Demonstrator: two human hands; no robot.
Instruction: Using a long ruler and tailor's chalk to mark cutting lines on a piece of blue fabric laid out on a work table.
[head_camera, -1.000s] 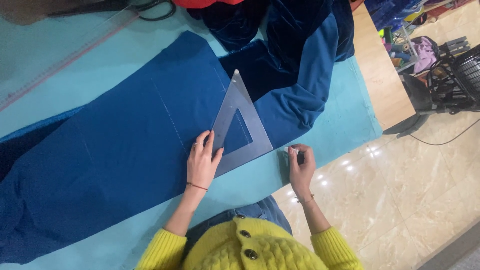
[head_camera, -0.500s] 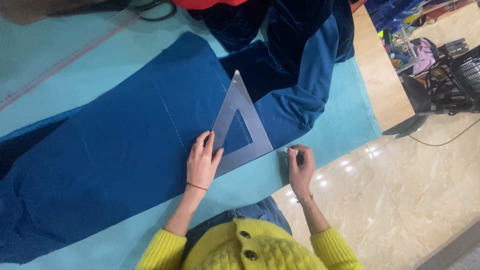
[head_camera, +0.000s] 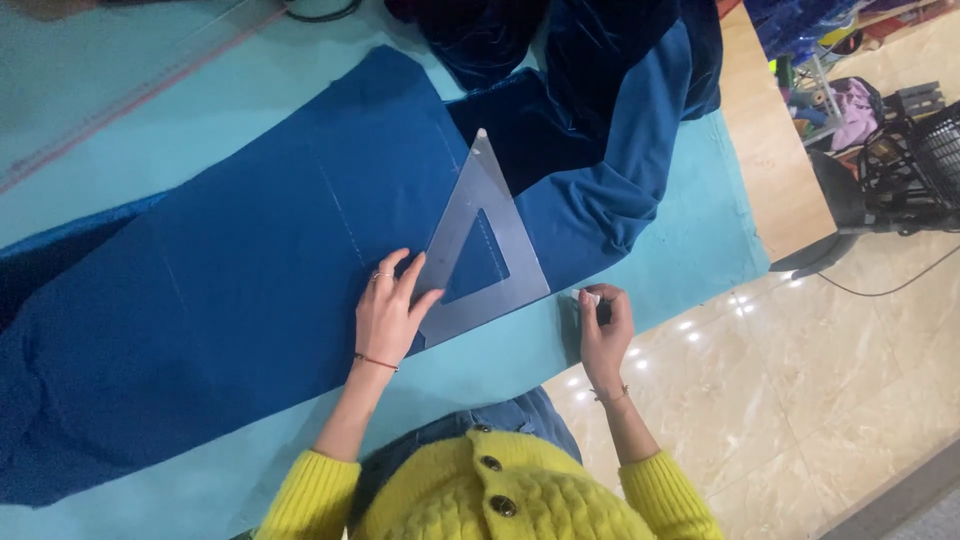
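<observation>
We press our left hand (head_camera: 388, 315), fingers spread flat, on a stiff, light clear set square (head_camera: 480, 255) lying on soft, limp blue velvet fabric (head_camera: 260, 290); our right hand (head_camera: 604, 330) pinches small white tailor's chalk (head_camera: 589, 297).

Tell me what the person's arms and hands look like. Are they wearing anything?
Both arms wear bright yellow knitted sleeves pushed up toward the elbows. The left hand has a ring on one finger and a thin reddish bracelet at the wrist. The right hand has a thin bracelet at its wrist too. No gloves.
</observation>
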